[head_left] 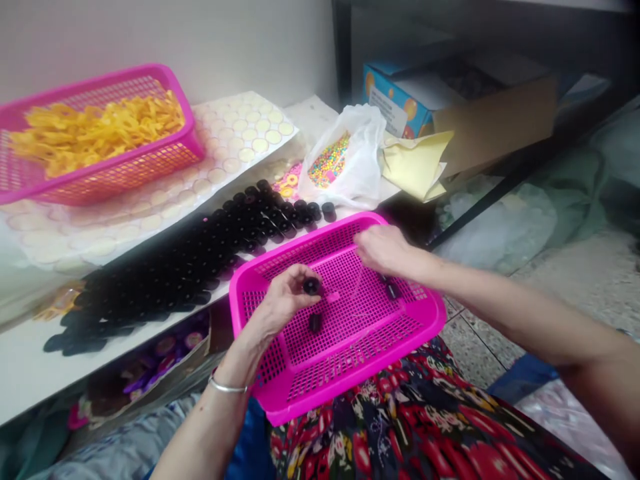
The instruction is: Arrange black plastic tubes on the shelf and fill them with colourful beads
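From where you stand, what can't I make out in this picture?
- Right fingers: head view, curled and blurred; whether they hold anything can't be told.
- Left basket: head view, left end cut off by the picture's edge.
- Label on the blue box: head view, print too small and blurred.

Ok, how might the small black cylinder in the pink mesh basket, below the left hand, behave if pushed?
The small black cylinder may roll, having rounded sides. Its smooth surface could be slippery. The basket has raised walls, probably containing it.

Black cylinder (311, 287) in left hand (284, 300)
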Available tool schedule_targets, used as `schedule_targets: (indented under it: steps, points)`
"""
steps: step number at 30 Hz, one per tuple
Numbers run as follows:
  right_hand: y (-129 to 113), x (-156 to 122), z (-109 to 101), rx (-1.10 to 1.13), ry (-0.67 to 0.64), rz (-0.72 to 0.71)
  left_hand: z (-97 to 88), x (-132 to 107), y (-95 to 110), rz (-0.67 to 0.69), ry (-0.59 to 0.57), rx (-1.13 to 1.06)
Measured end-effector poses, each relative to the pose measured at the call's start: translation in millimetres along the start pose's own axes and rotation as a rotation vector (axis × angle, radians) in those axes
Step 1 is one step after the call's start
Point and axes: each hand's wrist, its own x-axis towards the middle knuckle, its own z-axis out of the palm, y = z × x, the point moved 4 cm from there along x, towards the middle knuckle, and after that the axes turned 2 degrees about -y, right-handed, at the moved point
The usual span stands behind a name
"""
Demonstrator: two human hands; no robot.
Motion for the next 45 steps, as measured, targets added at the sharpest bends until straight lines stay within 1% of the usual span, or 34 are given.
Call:
schedule_targets:
  steps: [1, 3, 6, 8, 10, 12, 14, 17, 19, 23, 28, 30, 32, 34, 36, 38, 40, 42, 43, 44, 45]
  points:
    - [-3.8, -7.8, 12.0, -0.030, -0.078, -0.004, -1.5, 0.6, -0.2, 0.005, 0.003, 0.002]
    - [-11.4, -16.3, 36.0, -0.044, -0.170, -0.005, -2.8, 3.0, -0.3, 0.015, 0.013, 0.006]
    - [-19.6, -15.5, 61.4, -0.015, -0.208, -0.039, -0.2, 5.8, 0.1, 0.032, 0.025, 0.022]
    - [-20.6, -12.5, 66.1, 0.008, -0.195, -0.083, 3.9, 5.1, 0.1, 0.034, 0.014, 0.016]
    - [-18.6, -12.6, 61.6, 0.019, -0.174, -0.132, 8.2, 2.9, -0.8, 0.031, -0.002, -0.016]
    - [-17.3, -17.0, 50.9, 0.080, -0.143, -0.201, 11.0, 0.3, -2.0, 0.041, -0.003, -0.037]
    - [-18.3, -24.1, 36.4, 0.273, -0.060, -0.282, 12.7, -1.3, -2.9, 0.072, -0.005, -0.020]
    - [-21.4, -34.9, 17.7, 0.660, 0.105, -0.367, 14.6, -1.8, -3.8, 0.098, -0.020, 0.026]
    - [-25.4, -39.7, 13.2, 0.773, 0.135, -0.408, 15.6, -1.4, -3.1, 0.102, -0.023, 0.070]
    - [-32.6, -44.4, 11.3, 0.765, 0.130, -0.483, 18.7, -1.3, 3.3, 0.141, -0.034, 0.222]
    - [-36.1, -48.7, 10.5, 0.594, 0.079, -0.527, 25.3, -2.6, 9.8, 0.165, -0.060, 0.352]
    - [-38.3, -50.8, 9.2, 0.538, 0.053, -0.523, 27.3, -2.6, 10.6, 0.154, -0.076, 0.340]
    - [-41.5, -53.6, 7.4, 0.553, 0.042, -0.503, 26.2, -2.6, 12.1, 0.140, -0.067, 0.268]
    - [-45.9, -57.3, 8.1, 0.634, 0.026, -0.445, 22.5, -3.6, 14.1, 0.134, -0.043, 0.176]
    - [-52.7, -62.1, 14.4, 0.752, -0.019, -0.359, 19.4, -5.7, 14.1, 0.128, -0.046, 0.138]
    - [-62.5, -67.5, 25.6, 0.845, -0.087, -0.270, 18.8, -8.4, 9.5, 0.106, -0.068, 0.175]
    - [-74.3, -72.5, 37.9, 0.896, -0.180, -0.215, 21.5, -12.0, 0.6, 0.078, -0.096, 0.240]
    - [-83.8, -77.1, 46.1, 0.921, -0.277, -0.211, 26.4, -16.5, -9.3, 0.048, -0.135, 0.286]
    - [-85.5, -79.5, 47.1, 0.925, -0.302, -0.233, 28.6, -18.9, -13.3, 0.030, -0.149, 0.296]
    - [-83.5, -81.8, 45.8, 0.909, -0.286, -0.256, 29.6, -21.1, -16.1, 0.012, -0.145, 0.297]
    - [-76.7, -83.9, 42.8, 0.864, -0.221, -0.260, 29.0, -22.8, -17.4, -0.005, -0.118, 0.288]
